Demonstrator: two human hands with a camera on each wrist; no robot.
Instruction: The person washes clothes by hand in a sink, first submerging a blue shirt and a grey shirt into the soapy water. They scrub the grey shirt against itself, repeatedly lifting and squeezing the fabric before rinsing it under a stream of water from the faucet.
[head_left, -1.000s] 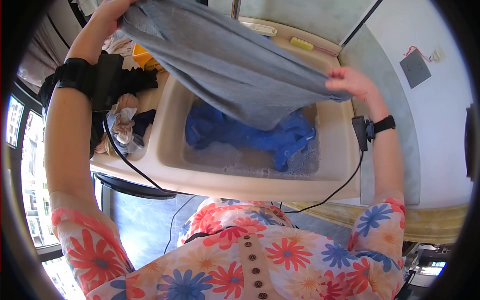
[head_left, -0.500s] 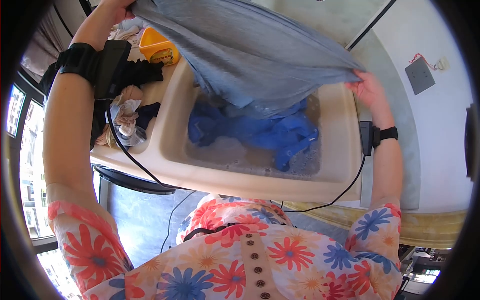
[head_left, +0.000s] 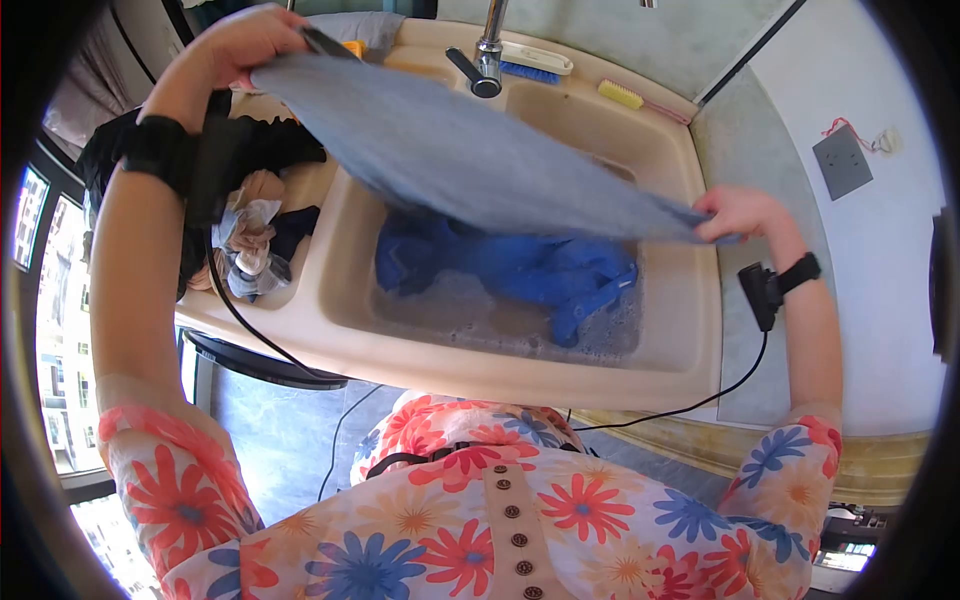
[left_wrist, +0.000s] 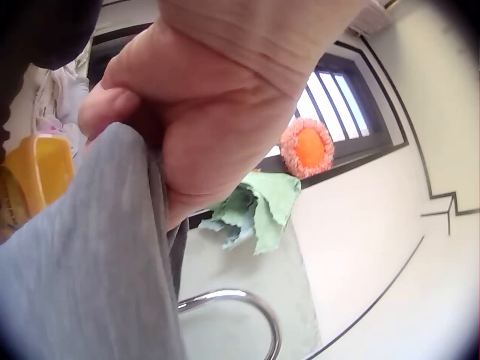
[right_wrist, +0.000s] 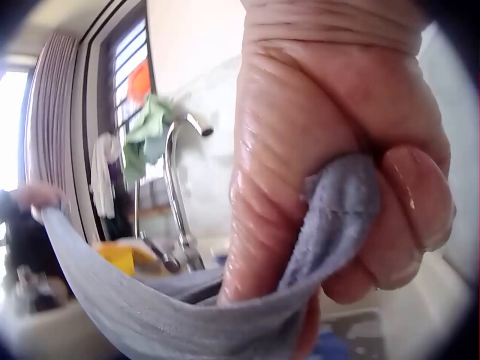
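A wet grey cloth garment (head_left: pixel 450 140) stretches above the sink between my two hands. My left hand (head_left: pixel 232 52) grips one end at the upper left, fingers curled round the fabric in the left wrist view. At the right side my right hand (head_left: pixel 748 212) holds the other end. The right wrist view shows a fold of the garment (right_wrist: pixel 330 214) caught in the curled fingers (right_wrist: pixel 420 187). Below it, a blue garment (head_left: pixel 500 270) lies in cloudy, sudsy water inside the sink basin (head_left: pixel 480 372).
A chrome faucet (head_left: pixel 488 55) stands behind the garment. Two brushes, one blue-bristled (head_left: pixel 530 70) and one yellow (head_left: pixel 620 93), lie on the back ledge. Black clothing (head_left: pixel 265 142) and crumpled light fabric (head_left: pixel 250 235) occupy the left counter. A yellow container (left_wrist: pixel 52 169) sits near my left hand.
The grey garment has swung from a wide hanging sheet into a narrower, blurred band, uncovering the faucet. My right hand has moved right and lower since a second ago; both hands keep their hold.
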